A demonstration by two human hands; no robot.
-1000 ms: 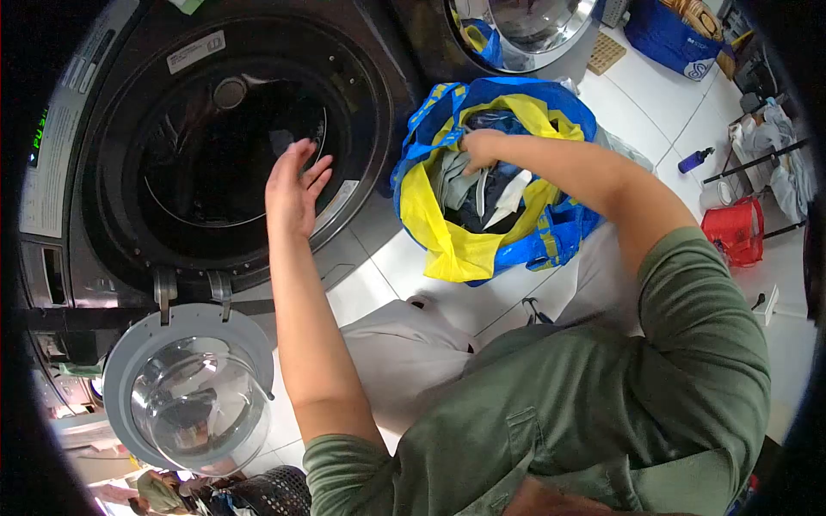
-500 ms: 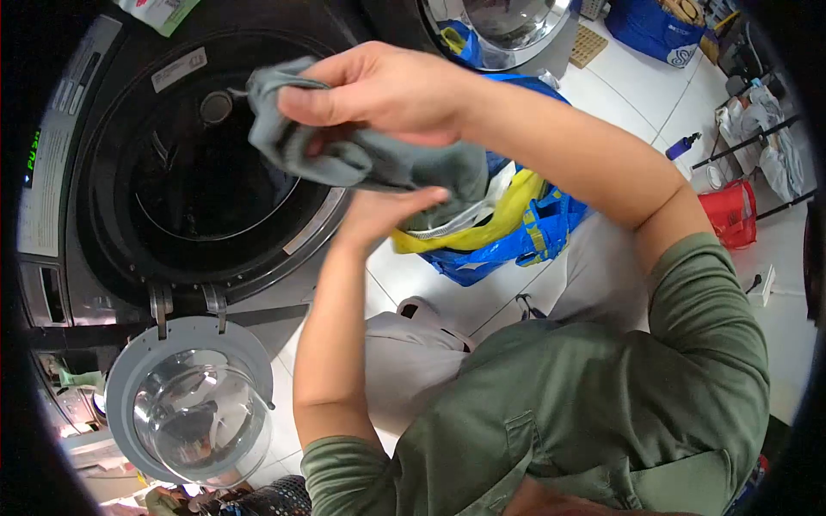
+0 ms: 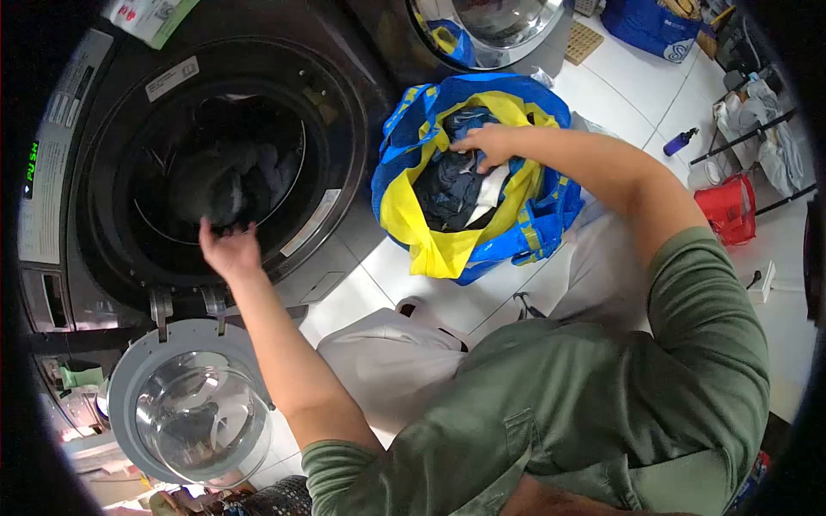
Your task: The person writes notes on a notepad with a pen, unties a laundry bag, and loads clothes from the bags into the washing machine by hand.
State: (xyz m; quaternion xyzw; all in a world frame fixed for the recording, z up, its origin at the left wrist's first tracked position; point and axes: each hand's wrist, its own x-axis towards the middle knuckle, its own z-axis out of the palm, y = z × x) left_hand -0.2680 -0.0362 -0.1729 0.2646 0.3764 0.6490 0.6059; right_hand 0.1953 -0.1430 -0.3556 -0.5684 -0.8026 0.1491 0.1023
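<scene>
My left hand [image 3: 231, 249] is at the lower rim of the washing machine's [image 3: 348, 232] round opening, fingers spread and holding nothing. Just beyond its fingertips, a grey garment [image 3: 258, 163] lies in the dark drum, blurred and partly in shadow. My right hand [image 3: 486, 144] reaches over a blue bag [image 3: 564, 202] with a yellow lining [image 3: 422, 232]. Its thumb and fingers are apart, at the dark clothes [image 3: 447, 185] inside. A white piece of cloth [image 3: 490, 193] shows among them.
The machine's round glass door [image 3: 194, 413] hangs open at lower left. A second front-loader with a glass door [image 3: 503, 30] stands at the top. On the right are a purple bottle [image 3: 680, 142], a red bag [image 3: 727, 211] and a rack. Another blue bag [image 3: 650, 30] stands at top right.
The grey garment, held between both hands before, is now in the drum. My left hand has moved left to the opening; my right hand has gone right and down to the bag.
</scene>
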